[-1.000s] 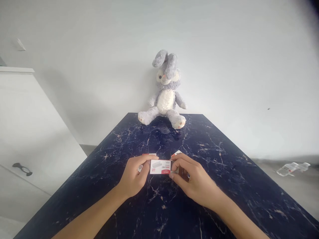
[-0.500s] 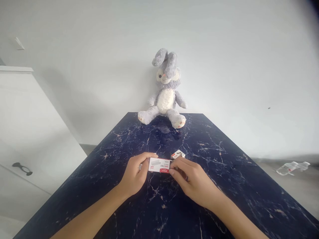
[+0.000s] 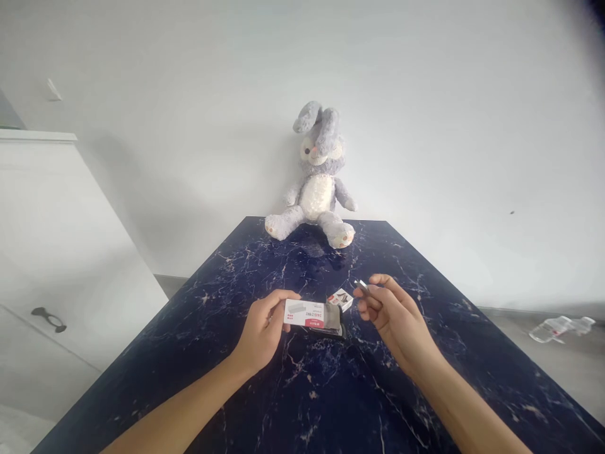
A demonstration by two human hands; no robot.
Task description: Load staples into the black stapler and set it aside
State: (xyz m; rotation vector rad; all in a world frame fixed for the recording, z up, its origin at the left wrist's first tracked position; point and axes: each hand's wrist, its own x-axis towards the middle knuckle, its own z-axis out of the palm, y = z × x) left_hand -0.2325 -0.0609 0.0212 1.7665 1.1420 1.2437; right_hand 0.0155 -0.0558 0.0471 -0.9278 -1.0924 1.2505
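Observation:
My left hand [image 3: 265, 328] is closed on a small white and red staple box [image 3: 305, 314] above the table. A grey inner part [image 3: 333, 318] shows at the box's right end. Just behind and below that end lies a dark object [image 3: 344, 329], mostly hidden, whose kind I cannot make out. Pinched between the thumb and fingers of my right hand [image 3: 392, 312] is a short silvery strip of staples [image 3: 361, 287], held apart from the box. Another small white box [image 3: 341, 299] with a dark picture and red print rests on the table between my hands.
A grey plush rabbit [image 3: 316, 195] sits at the far edge of the dark marbled table [image 3: 307, 403], against the wall. To the left stands a white cabinet [image 3: 61, 221] with a dark handle. A clear plastic bottle [image 3: 551, 329] lies beyond the table's right side.
My right hand has moved right and up, away from the box, with the strip of staples now showing in its fingers. The box's grey inner part and the dark object behind are uncovered.

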